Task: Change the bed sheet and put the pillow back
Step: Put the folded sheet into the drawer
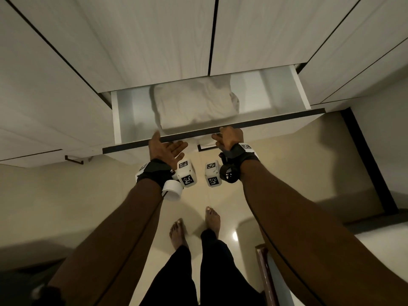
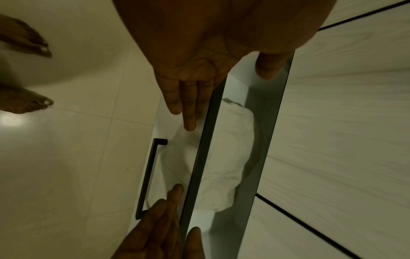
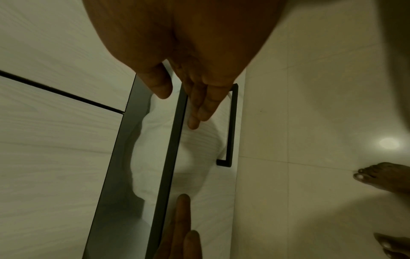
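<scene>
A folded white bed sheet (image 1: 196,104) lies in the open wardrobe drawer (image 1: 276,119); the wrist views show the sheet (image 2: 224,157) (image 3: 155,143) through the gap behind the drawer's dark top edge. My left hand (image 1: 167,145) and right hand (image 1: 227,136) are both at that front edge, on either side of the black handle (image 1: 205,147). In the left wrist view the left hand (image 2: 188,87) lays straight fingers on the outer panel, thumb over the edge. The right hand (image 3: 199,87) does the same near the handle (image 3: 230,126). Neither hand holds the sheet.
Pale wood-grain wardrobe doors (image 1: 154,40) rise above the drawer. A second closed drawer with a handle (image 1: 74,159) is to the left. My bare feet (image 1: 176,230) stand on a glossy tiled floor. A dark wooden piece (image 1: 262,261) stands low on the right.
</scene>
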Available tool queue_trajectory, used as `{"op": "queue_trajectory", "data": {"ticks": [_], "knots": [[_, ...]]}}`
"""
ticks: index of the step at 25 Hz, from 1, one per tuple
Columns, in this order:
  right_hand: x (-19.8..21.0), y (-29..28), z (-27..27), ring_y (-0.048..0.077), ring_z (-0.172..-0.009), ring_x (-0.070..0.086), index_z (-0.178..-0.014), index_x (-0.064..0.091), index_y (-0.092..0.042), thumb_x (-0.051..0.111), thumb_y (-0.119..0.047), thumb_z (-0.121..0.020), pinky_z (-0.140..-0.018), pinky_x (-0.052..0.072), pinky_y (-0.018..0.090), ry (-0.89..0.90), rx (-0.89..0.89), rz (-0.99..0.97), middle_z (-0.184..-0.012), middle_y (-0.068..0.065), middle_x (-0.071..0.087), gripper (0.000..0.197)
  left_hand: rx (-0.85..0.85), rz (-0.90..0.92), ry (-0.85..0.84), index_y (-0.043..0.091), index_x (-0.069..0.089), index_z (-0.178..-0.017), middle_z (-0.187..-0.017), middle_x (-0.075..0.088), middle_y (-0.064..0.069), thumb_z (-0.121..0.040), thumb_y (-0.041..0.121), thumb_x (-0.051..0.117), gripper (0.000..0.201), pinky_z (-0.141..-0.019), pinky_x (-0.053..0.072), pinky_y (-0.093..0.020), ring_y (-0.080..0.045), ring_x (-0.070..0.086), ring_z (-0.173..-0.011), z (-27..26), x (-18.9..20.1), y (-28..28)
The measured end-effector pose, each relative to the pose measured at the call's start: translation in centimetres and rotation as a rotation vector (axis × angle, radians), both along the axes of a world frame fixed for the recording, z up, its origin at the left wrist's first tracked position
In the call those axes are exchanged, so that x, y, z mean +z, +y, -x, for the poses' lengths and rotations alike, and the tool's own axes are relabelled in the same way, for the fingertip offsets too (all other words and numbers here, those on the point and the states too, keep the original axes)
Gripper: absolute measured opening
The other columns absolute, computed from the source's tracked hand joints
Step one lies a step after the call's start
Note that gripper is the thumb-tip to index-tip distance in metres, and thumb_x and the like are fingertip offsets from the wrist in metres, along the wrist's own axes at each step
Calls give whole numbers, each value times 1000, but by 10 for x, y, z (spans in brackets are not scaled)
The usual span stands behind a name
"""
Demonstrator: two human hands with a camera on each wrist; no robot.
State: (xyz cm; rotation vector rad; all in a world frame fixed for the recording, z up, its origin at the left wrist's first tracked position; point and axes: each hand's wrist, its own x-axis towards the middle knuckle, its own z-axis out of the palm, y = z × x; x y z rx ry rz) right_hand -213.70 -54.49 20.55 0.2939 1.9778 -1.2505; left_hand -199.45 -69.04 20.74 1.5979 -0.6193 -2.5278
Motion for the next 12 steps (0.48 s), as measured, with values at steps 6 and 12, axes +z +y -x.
{"op": "queue_trajectory", "data": {"ticks": [6, 12], "knots": [[-10, -42, 54, 26, -115, 61, -112, 63, -6, 56, -20, -97, -91, 50, 36, 123, 103, -34, -122, 9, 65, 22, 182, -33, 175, 1, 18, -156, -152, 40, -26, -91, 74, 35, 99, -119, 25, -52, -42, 49, -134, 48, -4, -34], [-7, -83, 97, 27, -123, 55, -133, 56, -4, 50, -20, -101, -95, 48, 29, 212, 308, -65, -137, 9, 57, 36, 216, 14, 260, 8, 15, -158, -158, 32, -23, -91, 76, 33, 98, -118, 23, -56, -41, 41, -140, 91, -6, -62]]}}
